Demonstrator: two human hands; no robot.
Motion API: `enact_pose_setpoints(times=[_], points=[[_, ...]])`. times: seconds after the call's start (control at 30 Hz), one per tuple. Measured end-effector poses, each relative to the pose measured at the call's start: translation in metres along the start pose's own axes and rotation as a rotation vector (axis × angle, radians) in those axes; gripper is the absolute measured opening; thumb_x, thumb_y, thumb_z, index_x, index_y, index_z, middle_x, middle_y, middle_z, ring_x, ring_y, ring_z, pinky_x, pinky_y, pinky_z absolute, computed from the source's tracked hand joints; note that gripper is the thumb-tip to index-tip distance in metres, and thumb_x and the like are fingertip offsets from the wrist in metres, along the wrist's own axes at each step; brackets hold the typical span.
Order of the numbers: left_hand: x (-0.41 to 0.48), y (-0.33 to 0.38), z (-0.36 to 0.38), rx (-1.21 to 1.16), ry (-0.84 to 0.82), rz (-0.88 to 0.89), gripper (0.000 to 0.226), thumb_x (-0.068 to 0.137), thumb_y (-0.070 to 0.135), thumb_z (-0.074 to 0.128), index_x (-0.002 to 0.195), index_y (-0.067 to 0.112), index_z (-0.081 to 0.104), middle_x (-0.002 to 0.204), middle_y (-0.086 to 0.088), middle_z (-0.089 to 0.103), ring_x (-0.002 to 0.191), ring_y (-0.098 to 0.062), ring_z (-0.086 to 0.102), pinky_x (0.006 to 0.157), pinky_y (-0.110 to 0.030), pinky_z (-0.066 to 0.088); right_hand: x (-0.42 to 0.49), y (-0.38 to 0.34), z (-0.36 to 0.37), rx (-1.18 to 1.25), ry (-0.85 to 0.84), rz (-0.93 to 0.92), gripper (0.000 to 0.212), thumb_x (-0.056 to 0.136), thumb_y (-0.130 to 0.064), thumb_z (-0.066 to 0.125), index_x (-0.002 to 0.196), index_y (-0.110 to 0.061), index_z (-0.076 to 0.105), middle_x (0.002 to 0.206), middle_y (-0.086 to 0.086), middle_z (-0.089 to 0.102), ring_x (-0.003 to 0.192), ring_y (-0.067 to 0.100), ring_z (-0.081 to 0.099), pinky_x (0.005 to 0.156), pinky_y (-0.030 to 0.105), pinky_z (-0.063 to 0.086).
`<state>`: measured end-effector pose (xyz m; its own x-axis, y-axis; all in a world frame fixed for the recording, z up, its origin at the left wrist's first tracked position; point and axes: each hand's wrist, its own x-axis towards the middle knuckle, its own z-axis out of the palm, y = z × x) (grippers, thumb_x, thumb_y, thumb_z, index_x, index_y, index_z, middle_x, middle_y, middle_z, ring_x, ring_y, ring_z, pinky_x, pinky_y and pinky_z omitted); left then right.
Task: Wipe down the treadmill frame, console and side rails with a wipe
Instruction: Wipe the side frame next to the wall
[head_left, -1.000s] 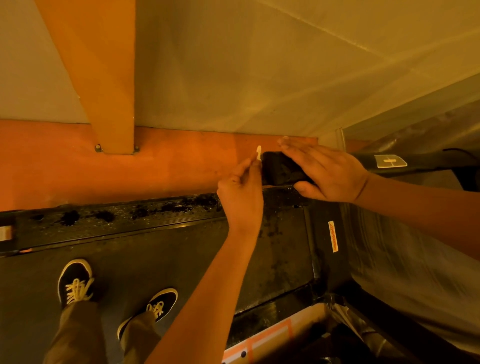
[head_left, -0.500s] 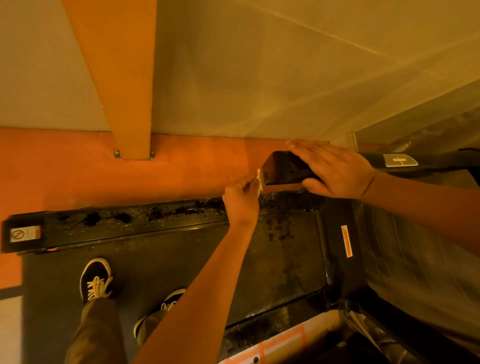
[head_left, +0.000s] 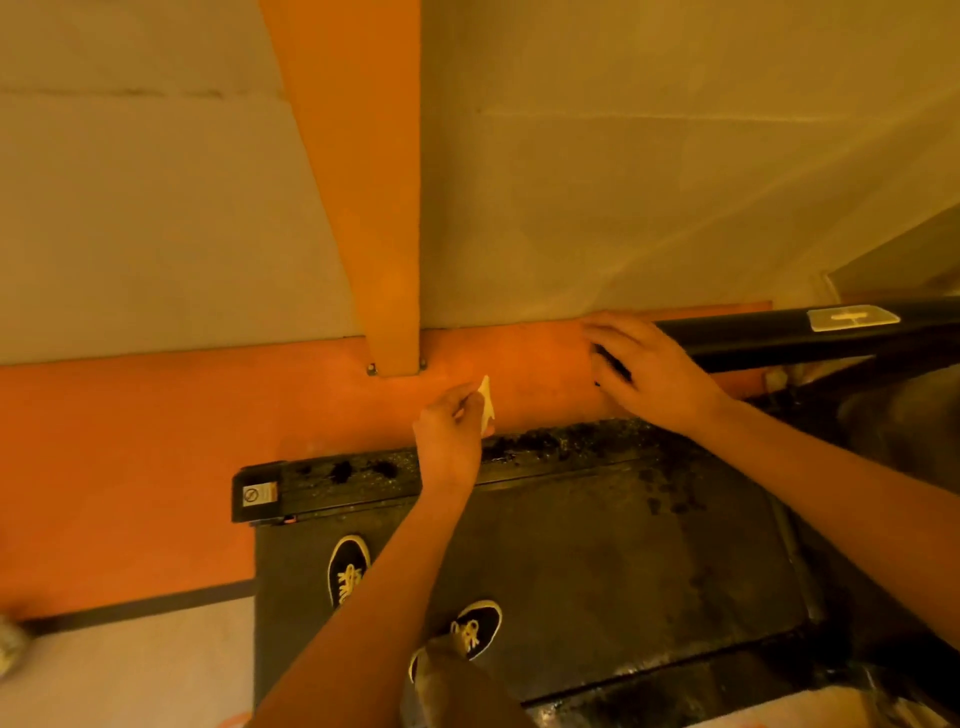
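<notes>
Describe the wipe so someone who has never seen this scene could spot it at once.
Find the black treadmill deck the person stands on and follow the left forearm up to the left hand, over the orange surface beyond the side rail. The wipe is the small pale scrap pinched at its fingertips; the right hand, by contrast, rests only on the dark handrail.

An orange post (head_left: 363, 208) stands against a beige wall (head_left: 649, 182), bolted to an orange floor band (head_left: 130, 441). 2 black sneakers (head_left: 348, 569) with pale laces point toward it.
</notes>
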<state>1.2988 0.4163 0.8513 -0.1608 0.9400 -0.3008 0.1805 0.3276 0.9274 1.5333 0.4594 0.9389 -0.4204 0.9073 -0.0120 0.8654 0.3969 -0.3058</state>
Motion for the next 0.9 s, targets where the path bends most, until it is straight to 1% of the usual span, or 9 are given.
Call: enact_pose_setpoints(times=[0.07, 0.13, 0.2, 0.33, 0.43, 0.53, 0.63, 0.77, 0.9], points=[[-0.004, -0.004, -0.023, 0.094, 0.010, 0.034, 0.028, 0.103, 0.017, 0.057, 0.129, 0.011, 0.067, 0.095, 0.010, 0.070, 0.071, 0.011, 0.060, 0.067, -0.008, 0.048, 0.007, -0.032, 0.008, 0.172, 0.053, 0.074, 0.036, 0.100, -0.020, 0.052, 0.130, -0.003, 0.061, 0.134, 0.014, 0.058, 0.121, 0.018, 0.051, 0.104, 0.014, 0.029], [-0.008, -0.009, -0.046, 0.153, 0.028, 0.032, 0.029, 0.103, 0.020, 0.057, 0.129, 0.012, 0.067, 0.084, 0.018, 0.065, 0.073, 0.000, 0.060, 0.075, -0.018, 0.053, 0.016, -0.058, 0.018, 0.299, -0.001, 0.153, 0.036, 0.101, -0.015, 0.054, 0.136, -0.011, 0.058, 0.138, 0.009, 0.057, 0.125, 0.019, 0.052, 0.105, 0.019, 0.032], [-0.012, -0.012, -0.070, 0.195, 0.072, 0.031, 0.029, 0.103, 0.020, 0.057, 0.128, 0.010, 0.068, 0.093, 0.011, 0.070, 0.084, -0.008, 0.066, 0.083, -0.026, 0.056, 0.024, -0.078, 0.033, 0.412, -0.051, 0.190, 0.036, 0.102, -0.017, 0.053, 0.138, -0.016, 0.056, 0.138, 0.004, 0.058, 0.126, 0.016, 0.053, 0.106, 0.025, 0.038], [-0.022, -0.028, -0.119, 0.236, 0.171, -0.010, 0.025, 0.101, 0.017, 0.057, 0.122, 0.013, 0.071, 0.098, -0.001, 0.074, 0.073, 0.002, 0.061, 0.062, -0.018, 0.049, 0.036, -0.107, 0.070, 0.562, -0.085, 0.258, 0.033, 0.102, -0.021, 0.055, 0.135, -0.020, 0.059, 0.129, -0.004, 0.062, 0.116, 0.013, 0.060, 0.102, 0.034, 0.049], [-0.030, -0.049, -0.161, 0.286, 0.221, -0.051, 0.020, 0.101, 0.016, 0.057, 0.112, 0.017, 0.073, 0.084, -0.004, 0.073, 0.063, -0.016, 0.063, 0.051, -0.031, 0.041, 0.041, -0.131, 0.098, 0.561, -0.151, 0.270, 0.034, 0.102, -0.024, 0.053, 0.135, -0.020, 0.058, 0.127, -0.002, 0.064, 0.105, 0.021, 0.066, 0.095, 0.040, 0.054], [-0.039, -0.070, -0.203, 0.308, 0.261, -0.106, 0.017, 0.102, 0.016, 0.056, 0.105, 0.022, 0.072, 0.077, -0.003, 0.070, 0.059, -0.020, 0.058, 0.052, -0.045, 0.042, 0.042, -0.152, 0.127, 0.585, -0.222, 0.331, 0.037, 0.103, -0.026, 0.052, 0.138, -0.015, 0.057, 0.131, 0.003, 0.063, 0.118, 0.020, 0.060, 0.102, 0.040, 0.050], [-0.041, -0.101, -0.247, 0.338, 0.284, -0.163, 0.019, 0.101, 0.013, 0.056, 0.101, 0.019, 0.073, 0.072, -0.004, 0.068, 0.058, -0.020, 0.055, 0.052, -0.038, 0.039, 0.043, -0.176, 0.156, 0.606, -0.271, 0.402, 0.036, 0.103, -0.026, 0.052, 0.137, -0.014, 0.057, 0.130, 0.003, 0.064, 0.118, 0.020, 0.061, 0.098, 0.035, 0.051], [-0.031, -0.154, -0.304, 0.326, 0.282, -0.248, 0.018, 0.101, 0.015, 0.058, 0.109, 0.014, 0.074, 0.085, -0.002, 0.073, 0.077, -0.021, 0.070, 0.067, -0.038, 0.056, 0.046, -0.208, 0.207, 0.607, -0.301, 0.491, 0.034, 0.103, -0.023, 0.052, 0.135, -0.013, 0.058, 0.124, 0.005, 0.067, 0.113, 0.018, 0.063, 0.090, 0.025, 0.048], [-0.014, -0.215, -0.352, 0.354, 0.291, -0.300, 0.019, 0.100, 0.013, 0.058, 0.109, 0.013, 0.074, 0.082, 0.000, 0.071, 0.075, -0.019, 0.068, 0.066, -0.034, 0.054, 0.052, -0.236, 0.273, 0.597, -0.394, 0.536, 0.034, 0.103, -0.024, 0.051, 0.136, -0.016, 0.057, 0.126, 0.004, 0.066, 0.110, 0.019, 0.065, 0.070, 0.013, 0.046]])
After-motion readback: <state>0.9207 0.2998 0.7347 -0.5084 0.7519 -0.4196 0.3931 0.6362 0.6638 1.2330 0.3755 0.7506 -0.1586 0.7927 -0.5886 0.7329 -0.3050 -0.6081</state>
